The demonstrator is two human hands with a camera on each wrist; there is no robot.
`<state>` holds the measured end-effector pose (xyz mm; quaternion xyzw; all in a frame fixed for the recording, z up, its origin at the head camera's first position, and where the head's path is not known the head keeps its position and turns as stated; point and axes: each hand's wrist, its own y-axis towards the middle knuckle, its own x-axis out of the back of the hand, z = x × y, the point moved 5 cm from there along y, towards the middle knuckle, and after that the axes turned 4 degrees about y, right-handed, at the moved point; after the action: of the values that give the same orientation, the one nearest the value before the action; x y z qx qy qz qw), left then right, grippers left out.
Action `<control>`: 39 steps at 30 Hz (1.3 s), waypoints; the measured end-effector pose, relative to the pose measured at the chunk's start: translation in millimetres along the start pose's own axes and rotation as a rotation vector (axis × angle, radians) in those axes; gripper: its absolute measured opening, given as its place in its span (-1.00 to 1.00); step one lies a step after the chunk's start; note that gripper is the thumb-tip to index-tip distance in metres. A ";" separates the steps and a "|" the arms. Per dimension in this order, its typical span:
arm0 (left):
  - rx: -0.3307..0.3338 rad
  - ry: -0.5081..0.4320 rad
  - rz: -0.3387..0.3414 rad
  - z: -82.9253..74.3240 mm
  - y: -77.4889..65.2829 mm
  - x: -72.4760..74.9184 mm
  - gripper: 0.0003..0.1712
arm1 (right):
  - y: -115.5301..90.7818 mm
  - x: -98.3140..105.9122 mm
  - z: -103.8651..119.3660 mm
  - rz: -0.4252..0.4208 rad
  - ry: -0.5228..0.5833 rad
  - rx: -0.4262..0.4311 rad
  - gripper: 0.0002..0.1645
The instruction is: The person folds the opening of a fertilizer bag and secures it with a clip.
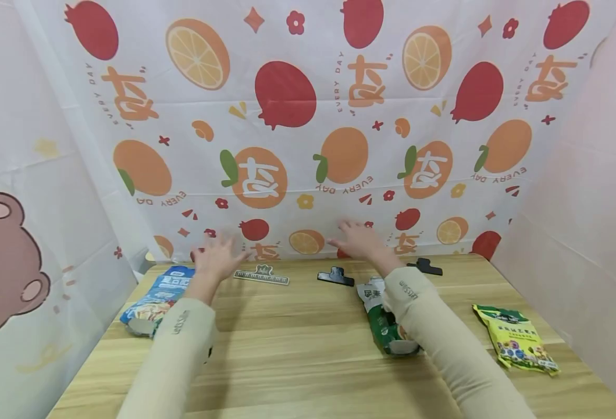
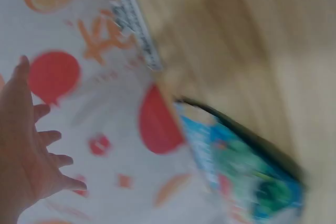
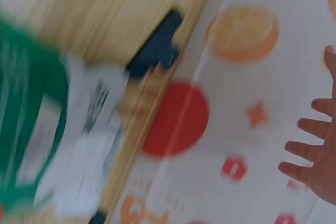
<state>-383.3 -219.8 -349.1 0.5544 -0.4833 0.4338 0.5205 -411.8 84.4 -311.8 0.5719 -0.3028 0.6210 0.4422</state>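
Both hands are raised near the back of the table with fingers spread, holding nothing. The left hand [image 1: 216,259] hovers between a blue snack bag [image 1: 168,288] and a white bag clip with a piano-key pattern [image 1: 262,275]. In the left wrist view its fingers [image 2: 50,138] stretch out in front of the curtain. The right hand [image 1: 362,240] is above a black bag clip [image 1: 336,276] and a green and white bag [image 1: 383,320], which the right sleeve partly covers. Another black clip [image 1: 426,266] lies behind the right forearm.
A yellow snack bag [image 1: 517,338] lies at the right of the wooden table [image 1: 287,372]. Behind the table hangs a fruit-print curtain [image 1: 308,145], with pale curtains [image 1: 574,192] at the sides.
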 end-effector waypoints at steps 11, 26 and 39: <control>0.286 -0.063 0.131 111.6 -50.8 -20.6 -0.19 | 11.2 -59.9 109.0 0.067 0.449 0.047 -0.37; 0.410 -0.185 0.235 157.4 -75.7 -45.1 -0.19 | -7.5 -178.0 234.4 0.205 1.722 -0.411 -0.67; 0.505 -0.191 0.292 139.9 -83.8 -40.7 -0.32 | -18.7 -198.7 243.9 0.147 1.764 -0.473 -0.65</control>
<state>-310.0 -356.5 -413.9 0.6293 -0.4812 0.5564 0.2506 -296.1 -163.1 -469.0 -0.2359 -0.0104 0.7811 0.5781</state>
